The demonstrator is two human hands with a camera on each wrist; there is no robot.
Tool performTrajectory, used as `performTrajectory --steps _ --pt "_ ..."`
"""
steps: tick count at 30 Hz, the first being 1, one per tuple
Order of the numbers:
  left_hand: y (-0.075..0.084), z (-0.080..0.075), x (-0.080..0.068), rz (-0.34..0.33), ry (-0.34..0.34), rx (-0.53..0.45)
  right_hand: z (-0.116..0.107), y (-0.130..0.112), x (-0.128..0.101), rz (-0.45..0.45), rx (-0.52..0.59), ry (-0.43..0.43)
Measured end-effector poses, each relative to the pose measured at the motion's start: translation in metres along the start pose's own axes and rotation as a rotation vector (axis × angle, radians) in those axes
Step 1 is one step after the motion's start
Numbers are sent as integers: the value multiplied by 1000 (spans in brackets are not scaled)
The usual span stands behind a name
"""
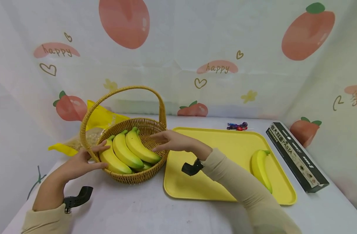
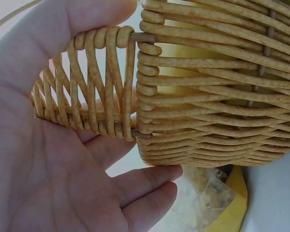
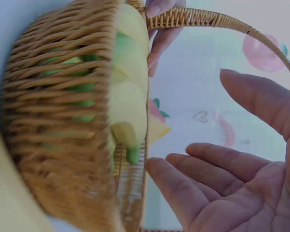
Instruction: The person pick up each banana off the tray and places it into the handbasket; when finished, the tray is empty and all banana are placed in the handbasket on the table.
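Observation:
A wicker basket (image 1: 136, 177) with a tall arched handle holds several yellow bananas (image 1: 126, 151) with green tips. At its left side, my left hand (image 1: 80, 164) grips the foot of the handle. In the left wrist view the woven handle base (image 2: 94, 82) lies between the thumb and the fingers (image 2: 147, 181), which pass behind it. Over the basket's right rim reaches my right hand (image 1: 177, 141), holding nothing. The right wrist view shows this hand (image 3: 231, 179) with its thumb spread away and its fingers extended towards the basket's opening.
Right of the basket lies a yellow tray (image 1: 213, 188) with a single banana (image 1: 261, 169) on it. A dark pasta box (image 1: 297, 156) stands beyond its right edge, and wrapped lollipops (image 1: 237, 126) lie behind it. Behind the basket is a yellow and clear bag (image 1: 100, 117).

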State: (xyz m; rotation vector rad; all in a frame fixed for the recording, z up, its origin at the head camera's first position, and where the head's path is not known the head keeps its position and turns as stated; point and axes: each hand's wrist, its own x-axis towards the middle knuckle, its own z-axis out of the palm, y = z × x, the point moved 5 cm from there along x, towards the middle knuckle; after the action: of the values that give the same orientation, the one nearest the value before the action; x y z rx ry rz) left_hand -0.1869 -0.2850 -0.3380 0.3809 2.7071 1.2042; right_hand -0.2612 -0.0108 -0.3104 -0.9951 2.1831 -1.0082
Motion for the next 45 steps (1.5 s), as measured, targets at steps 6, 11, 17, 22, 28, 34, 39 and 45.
performTrajectory --steps 6,11,17,22,28,34,39,45 --pt "1 0 0 1 1 -16 -4 17 -33 -24 66 34" --pt "1 0 1 -3 -3 -29 -2 32 -57 0 110 40" --pt "0 1 1 -11 -3 -22 -2 48 -84 26 142 83" --pt "0 1 1 -6 -3 -14 -7 61 -106 47 144 152" --pt "0 1 1 -3 1 -7 -12 75 -129 66 137 219" --pt "-1 1 1 1 2 -16 -15 85 -152 106 89 287" --pt "-1 1 2 0 2 -9 -16 91 -173 138 64 338" --pt "-1 1 2 3 1 -4 -18 97 -198 160 59 407"
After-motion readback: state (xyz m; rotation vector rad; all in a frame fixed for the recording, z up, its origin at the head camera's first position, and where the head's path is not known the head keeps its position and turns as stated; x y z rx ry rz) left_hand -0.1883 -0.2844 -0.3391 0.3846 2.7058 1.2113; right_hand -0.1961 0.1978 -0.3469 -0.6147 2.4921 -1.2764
